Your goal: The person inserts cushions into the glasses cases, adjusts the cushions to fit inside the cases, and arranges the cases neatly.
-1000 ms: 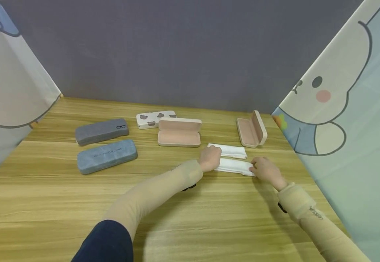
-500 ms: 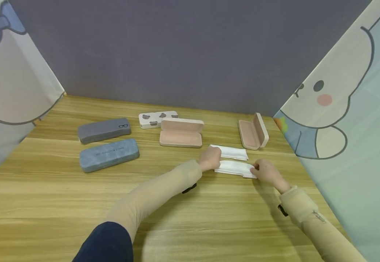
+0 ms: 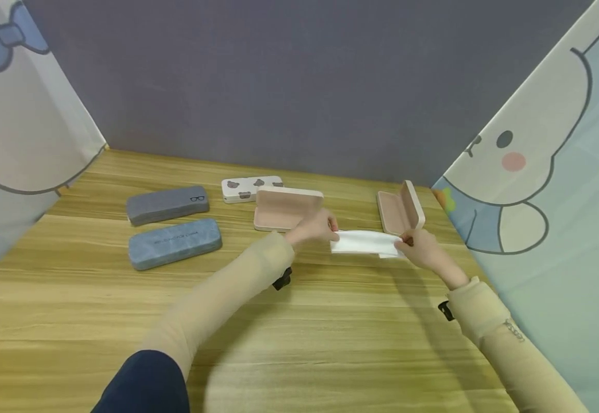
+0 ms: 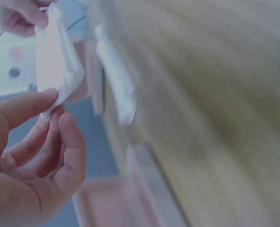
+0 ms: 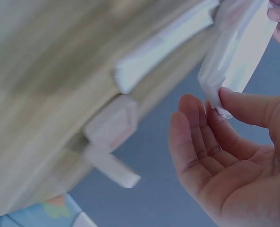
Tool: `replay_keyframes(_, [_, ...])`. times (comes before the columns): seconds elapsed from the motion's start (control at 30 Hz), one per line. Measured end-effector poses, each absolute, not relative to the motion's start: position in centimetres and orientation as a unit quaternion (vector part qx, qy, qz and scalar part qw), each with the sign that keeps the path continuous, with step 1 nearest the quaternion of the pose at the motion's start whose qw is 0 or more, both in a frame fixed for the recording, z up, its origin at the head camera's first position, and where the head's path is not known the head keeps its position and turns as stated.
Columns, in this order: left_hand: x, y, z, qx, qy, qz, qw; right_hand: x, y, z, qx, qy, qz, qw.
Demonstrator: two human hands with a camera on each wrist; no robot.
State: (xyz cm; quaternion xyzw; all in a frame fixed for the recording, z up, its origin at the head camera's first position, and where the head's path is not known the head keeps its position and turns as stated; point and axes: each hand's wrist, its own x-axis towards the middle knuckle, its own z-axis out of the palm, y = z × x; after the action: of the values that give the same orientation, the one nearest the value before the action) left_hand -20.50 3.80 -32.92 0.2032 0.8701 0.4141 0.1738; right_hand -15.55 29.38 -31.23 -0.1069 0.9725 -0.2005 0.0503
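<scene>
The left hand [image 3: 314, 228] and the right hand [image 3: 424, 250] pinch opposite ends of a white cloth [image 3: 364, 242], raised between them above the counter [image 3: 341, 338]. A second cloth [image 4: 116, 75] lies below the hands. One open case [image 3: 280, 211] sits beyond the left hand, another case [image 3: 391, 212] beyond the right.

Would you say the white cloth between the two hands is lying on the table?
No, the left hand and right hand pinch the white cloth above the table.

beige forearm sleeves [image 3: 222, 295] | thick, bunched cuffs [image 3: 477, 310] | small black piece [image 3: 282, 279] below each cuff | dark marking [image 3: 514, 330] on the right one | navy upper sleeve [image 3: 147, 381], left | bare hands [image 3: 316, 228]
</scene>
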Motion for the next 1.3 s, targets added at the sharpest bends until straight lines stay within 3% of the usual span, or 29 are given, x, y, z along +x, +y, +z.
replay_keyframes(0.33, [-21.8, -1.5, -29.8, 0.140, 0.826, 0.500, 0.218, -17.7, 25.4, -28.7, -0.143, 0.970, -0.190, 0.041])
replay_keyframes(0.57, [-22.6, -4.5, -29.5, 0.109, 0.851, 0.478, 0.189, -19.2, 22.5, -28.4, -0.164, 0.968, -0.185, 0.037])
replay_keyframes(0.87, [-22.7, -7.9, -29.1, 0.081, 0.878, 0.440, 0.172, -20.7, 19.1, -29.0, -0.146, 0.960, -0.224, 0.085])
replay_keyframes(1.3, [-24.1, -10.1, -30.8, 0.052, 0.885, 0.425, 0.180, -22.4, 16.3, -31.3, -0.124, 0.952, -0.253, 0.118])
